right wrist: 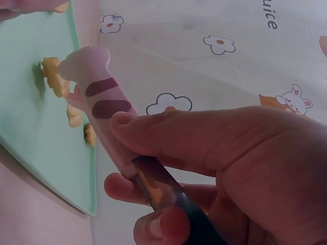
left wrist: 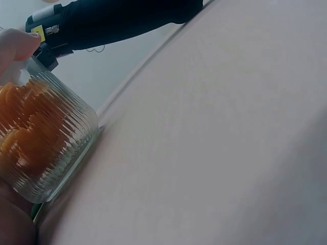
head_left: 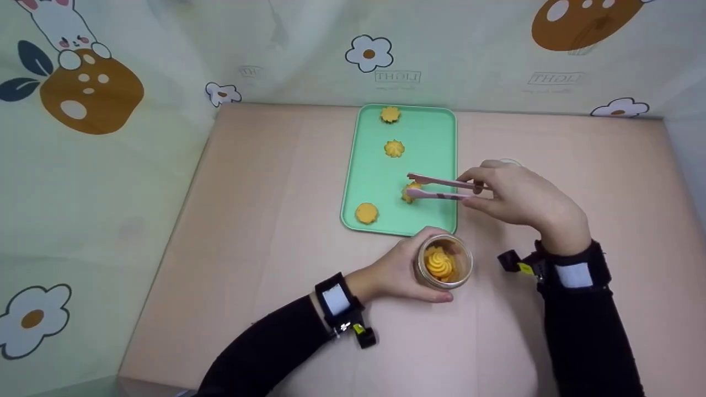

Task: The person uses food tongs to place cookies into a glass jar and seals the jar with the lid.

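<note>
My left hand (head_left: 411, 270) grips a ribbed glass jar (left wrist: 76, 120) around its side, with the open mouth up. Swirled yellow cookies (head_left: 439, 263) lie inside it. In my right hand (head_left: 521, 196) is a pair of pink tongs (right wrist: 110, 99) with dark stripes, held between thumb and fingers. The tong arms stand apart over the green tray (head_left: 433, 138), and the lower tip overlaps a cookie (head_left: 409, 194) in the head view. Another cookie (head_left: 367, 213) sits near the tray's front left corner, and two more, including a ridged cookie (head_left: 394, 148), lie farther back.
A pale round edge (head_left: 510, 162) shows behind my right hand, mostly hidden. The table (head_left: 248, 220) has a light pinkish cover. A patterned cloth (head_left: 298, 66) with flowers and rabbits hangs along the back and left sides, just behind the tray's far edge.
</note>
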`<state>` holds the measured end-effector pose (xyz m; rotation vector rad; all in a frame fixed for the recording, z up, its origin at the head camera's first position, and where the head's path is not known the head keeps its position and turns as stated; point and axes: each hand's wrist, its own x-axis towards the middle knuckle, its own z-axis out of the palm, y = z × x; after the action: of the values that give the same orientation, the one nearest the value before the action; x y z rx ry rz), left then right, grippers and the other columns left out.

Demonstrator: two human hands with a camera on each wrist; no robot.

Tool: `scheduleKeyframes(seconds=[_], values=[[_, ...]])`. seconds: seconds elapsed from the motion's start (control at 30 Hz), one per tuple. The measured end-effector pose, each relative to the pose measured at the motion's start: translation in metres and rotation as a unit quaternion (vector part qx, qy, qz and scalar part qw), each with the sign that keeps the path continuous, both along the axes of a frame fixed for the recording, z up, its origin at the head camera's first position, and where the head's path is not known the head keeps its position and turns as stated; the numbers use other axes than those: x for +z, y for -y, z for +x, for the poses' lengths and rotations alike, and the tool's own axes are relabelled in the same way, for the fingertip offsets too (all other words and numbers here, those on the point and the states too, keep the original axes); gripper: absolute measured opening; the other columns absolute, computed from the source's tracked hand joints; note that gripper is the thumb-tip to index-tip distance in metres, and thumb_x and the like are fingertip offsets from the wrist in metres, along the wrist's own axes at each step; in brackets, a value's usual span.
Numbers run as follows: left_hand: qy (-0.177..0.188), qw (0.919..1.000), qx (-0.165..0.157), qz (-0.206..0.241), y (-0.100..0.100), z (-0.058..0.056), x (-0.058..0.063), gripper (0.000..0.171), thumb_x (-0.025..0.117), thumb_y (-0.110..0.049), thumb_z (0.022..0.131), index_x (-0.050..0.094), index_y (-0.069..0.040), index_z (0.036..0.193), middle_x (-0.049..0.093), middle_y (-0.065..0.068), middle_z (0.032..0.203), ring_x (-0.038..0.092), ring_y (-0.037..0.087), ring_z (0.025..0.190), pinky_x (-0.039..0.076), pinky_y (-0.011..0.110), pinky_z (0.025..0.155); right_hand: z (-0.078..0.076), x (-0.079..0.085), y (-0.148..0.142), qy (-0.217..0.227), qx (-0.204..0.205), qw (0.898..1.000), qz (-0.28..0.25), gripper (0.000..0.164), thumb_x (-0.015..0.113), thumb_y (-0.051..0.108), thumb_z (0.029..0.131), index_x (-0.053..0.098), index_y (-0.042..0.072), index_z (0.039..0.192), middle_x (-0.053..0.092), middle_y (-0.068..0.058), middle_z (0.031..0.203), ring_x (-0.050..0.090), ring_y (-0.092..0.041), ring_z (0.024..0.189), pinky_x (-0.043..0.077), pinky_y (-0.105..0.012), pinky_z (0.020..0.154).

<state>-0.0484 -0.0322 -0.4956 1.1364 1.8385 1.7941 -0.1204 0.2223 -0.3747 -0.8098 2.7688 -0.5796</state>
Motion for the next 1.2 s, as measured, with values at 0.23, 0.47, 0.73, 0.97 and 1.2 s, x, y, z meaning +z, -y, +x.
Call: scheduleKeyframes(seconds=[0.23, 0.47, 0.73, 0.97, 1.2], values=[[-0.003, 1.0, -0.001, 0.005, -0.003, -0.004, -0.015, 0.093, 0.101, -0.01, 0.076, 0.045, -0.012, 0.15, 0.065, 0.005, 0.143, 0.06, 0.014, 0.133, 0.046, 0.037, 0.121, 0.005, 0.008, -0.006, -0.025, 0.004, 1.0, -0.015, 0.023, 0.074, 0.018, 0.105, 0.077, 0.01, 0.126, 0.071, -0.006, 0.102, 0.061, -0.023, 0.086, 0.051, -0.043, 0.074], [-0.001, 1.0, -0.001, -0.002, -0.002, -0.004, -0.015, 0.093, 0.101, -0.013, 0.077, 0.044, -0.013, 0.151, 0.064, 0.004, 0.144, 0.059, 0.013, 0.135, 0.045, 0.036, 0.122, 0.009, 0.013, -0.007, -0.005, -0.016, 1.0, -0.003, 0.026, 0.077, 0.019, 0.103, 0.077, 0.01, 0.127, 0.072, -0.008, 0.106, 0.063, -0.026, 0.09, 0.052, -0.046, 0.077], [-0.001, 1.0, 0.001, 0.001, 0.0, 0.0, -0.002, 0.091, 0.1, -0.005, 0.076, 0.045, -0.004, 0.149, 0.066, 0.015, 0.14, 0.061, 0.019, 0.132, 0.045, 0.036, 0.122, 0.013, 0.007, 0.001, 0.028, -0.045, 0.998, 0.018, 0.033, 0.081, 0.021, 0.095, 0.077, 0.007, 0.125, 0.072, -0.012, 0.107, 0.063, -0.031, 0.1, 0.054, -0.049, 0.083], [-0.002, 1.0, 0.001, -0.004, 0.0, 0.0, -0.001, 0.092, 0.1, -0.005, 0.076, 0.044, -0.002, 0.15, 0.066, 0.016, 0.14, 0.06, 0.017, 0.133, 0.044, 0.035, 0.123, 0.018, 0.007, 0.012, 0.038, -0.051, 0.997, 0.044, 0.033, 0.079, 0.022, 0.096, 0.076, 0.006, 0.125, 0.071, -0.012, 0.103, 0.063, -0.03, 0.093, 0.055, -0.052, 0.079], [-0.015, 0.9999, 0.005, -0.006, -0.002, -0.004, -0.015, 0.095, 0.102, -0.014, 0.077, 0.044, -0.007, 0.152, 0.065, 0.007, 0.143, 0.06, 0.013, 0.134, 0.044, 0.035, 0.123, 0.02, 0.005, 0.021, 0.047, -0.055, 0.995, 0.068, 0.035, 0.079, 0.026, 0.099, 0.075, 0.005, 0.127, 0.072, -0.016, 0.105, 0.064, -0.031, 0.092, 0.057, -0.054, 0.076]])
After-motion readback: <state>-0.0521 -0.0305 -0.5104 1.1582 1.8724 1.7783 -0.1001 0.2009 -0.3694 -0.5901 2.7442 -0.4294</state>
